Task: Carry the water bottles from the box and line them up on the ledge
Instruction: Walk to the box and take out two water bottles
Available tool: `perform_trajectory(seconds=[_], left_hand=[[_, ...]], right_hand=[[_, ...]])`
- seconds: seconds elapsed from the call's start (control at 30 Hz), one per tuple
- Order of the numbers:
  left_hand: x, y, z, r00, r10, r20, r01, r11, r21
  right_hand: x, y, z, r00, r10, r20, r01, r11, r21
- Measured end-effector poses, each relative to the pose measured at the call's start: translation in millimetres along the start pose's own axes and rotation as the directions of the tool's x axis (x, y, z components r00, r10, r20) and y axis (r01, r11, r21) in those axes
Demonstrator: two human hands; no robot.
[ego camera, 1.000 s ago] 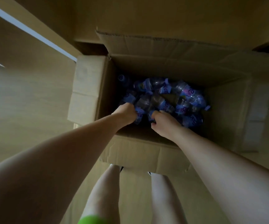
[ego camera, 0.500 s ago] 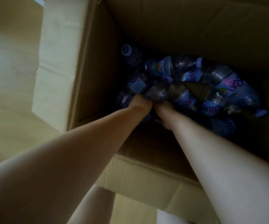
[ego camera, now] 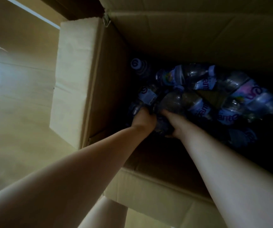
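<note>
A large cardboard box [ego camera: 76,83] stands open on a pale wooden floor [ego camera: 17,99], its left flap folded outward and its far flap raised at the top of the view. The interior is deep and dim; the near wall of the box crosses the lower middle of the view.

Both bare forearms reach from the lower edge down into the box and meet near its left inner wall. A bare leg of the person shows below the near wall, between the arms.

The water bottles [ego camera: 203,96] lie heaped at the bottom of the box, clear plastic with blue-and-white labels, pointing in mixed directions and touching one another. One bottle [ego camera: 137,65] stands apart at the far left corner, its cap end facing upward toward the camera. None has left the box.

The left hand [ego camera: 143,119] is sunk among the bottles at the left side of the heap, knuckles up, fingers curled downward out of sight; its grip appears clenched on a bottle beneath it, but the dark hides which one. The right hand [ego camera: 173,124], just beside the left and almost touching it, has its fingers wrapped over a dark, clear bottle [ego camera: 162,127] lying between the two hands, thumb below; this grip is grasping that bottle. A further bottle [ego camera: 171,102] rests against the fingertips of both hands.
</note>
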State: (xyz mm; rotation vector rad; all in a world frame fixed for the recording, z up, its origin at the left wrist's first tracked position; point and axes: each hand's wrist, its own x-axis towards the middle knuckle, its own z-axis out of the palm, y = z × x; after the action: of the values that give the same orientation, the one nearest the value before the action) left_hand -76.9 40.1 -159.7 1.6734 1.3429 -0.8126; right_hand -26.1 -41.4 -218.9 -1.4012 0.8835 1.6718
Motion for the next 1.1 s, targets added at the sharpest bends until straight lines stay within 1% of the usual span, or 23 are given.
perform_trajectory(seconds=[0.07, 0.13, 0.23, 0.3, 0.33, 0.4, 0.47, 0.57, 0.63, 0.67, 0.73, 0.77, 0.8, 0.83, 0.87, 0.93, 1.0, 1.1], left_hand=[[-6.0, 10.3, -4.4, 1.0, -0.012, 0.015, 0.013, 0.999, -0.05], [-15.8, 24.6, -6.4, 0.998, -0.009, 0.064, 0.015, 0.996, -0.093], [-31.5, 37.4, -5.6, 0.978, -0.03, 0.207, 0.073, 0.976, -0.203], [-41.8, 44.5, -2.9, 0.969, -0.023, 0.247, 0.067, 0.983, -0.169], [-45.2, 47.4, -1.1, 0.972, -0.029, 0.234, 0.061, 0.99, -0.131], [-52.5, 55.5, 4.0, 0.988, -0.055, 0.145, 0.067, 0.994, -0.083], [-55.3, 61.2, 6.8, 0.996, -0.076, 0.052, 0.082, 0.99, -0.111], [-52.3, 59.8, 4.7, 0.997, -0.077, -0.018, 0.072, 0.979, -0.189], [-51.3, 55.6, 3.4, 0.998, -0.038, -0.04, 0.031, 0.985, -0.172], [-50.7, 53.6, 3.7, 0.999, -0.014, -0.046, 0.006, 0.988, -0.156], [-48.2, 51.6, 7.4, 0.999, 0.007, -0.052, -0.015, 0.989, -0.146], [-45.8, 51.6, 9.9, 0.998, -0.006, -0.056, -0.003, 0.988, -0.154], [-43.7, 52.3, 12.7, 0.998, -0.029, -0.055, 0.019, 0.986, -0.167], [-41.4, 53.8, 15.9, 0.997, -0.055, -0.049, 0.045, 0.982, -0.185], [-38.5, 55.4, 19.9, 0.996, -0.073, -0.041, 0.063, 0.977, -0.205], [-31.2, 58.2, 29.1, 0.995, -0.09, -0.031, 0.08, 0.968, -0.238], [-22.6, 59.9, 40.8, 0.997, -0.074, -0.035, 0.062, 0.961, -0.27], [-9.3, 58.9, 56.5, 0.998, -0.053, -0.028, 0.041, 0.948, -0.315]], right_hand=[[-20.4, 1.6, -13.7, 1.0, -0.003, 0.016, 0.004, 0.996, -0.091], [-45.0, 4.3, -26.4, 0.999, -0.043, 0.032, 0.046, 0.991, -0.127], [-75.4, 10.8, -32.3, 0.983, -0.181, 0.022, 0.182, 0.964, -0.194], [-89.6, 13.3, -31.8, 0.958, -0.287, 0.007, 0.282, 0.937, -0.204], [-93.3, 14.2, -30.9, 0.943, -0.332, -0.005, 0.324, 0.926, -0.195], [-101.1, 16.3, -30.1, 0.899, -0.438, -0.021, 0.428, 0.887, -0.172], [-106.2, 18.3, -29.0, 0.864, -0.503, -0.014, 0.493, 0.852, -0.175], [-113.7, 20.8, -32.4, 0.863, -0.502, 0.055, 0.503, 0.844, -0.185], [-120.9, 19.7, -39.4, 0.875, -0.464, 0.137, 0.484, 0.851, -0.204], [-123.1, 18.8, -44.8, 0.886, -0.441, 0.143, 0.463, 0.853, -0.241], [-118.2, 17.8, -59.8, 0.914, -0.406, 0.027, 0.395, 0.87, -0.297], [-112.2, 16.0, -69.0, 0.932, -0.359, -0.051, 0.337, 0.911, -0.239], [-105.3, 13.2, -78.1, 0.95, -0.29, -0.116, 0.279, 0.955, -0.106], [-97.3, 9.6, -87.1, 0.963, -0.228, -0.147, 0.241, 0.967, 0.081], [-89.8, 4.7, -96.2, 0.969, -0.193, -0.155, 0.228, 0.939, 0.258], [-71.9, -7.2, -114.9, 0.969, -0.175, -0.176, 0.24, 0.841, 0.485], [-54.8, -22.8, -130.6, 0.963, -0.185, -0.197, 0.268, 0.74, 0.616], [-32.2, -47.7, -148.8, 0.951, -0.22, -0.217, 0.306, 0.577, 0.757]])
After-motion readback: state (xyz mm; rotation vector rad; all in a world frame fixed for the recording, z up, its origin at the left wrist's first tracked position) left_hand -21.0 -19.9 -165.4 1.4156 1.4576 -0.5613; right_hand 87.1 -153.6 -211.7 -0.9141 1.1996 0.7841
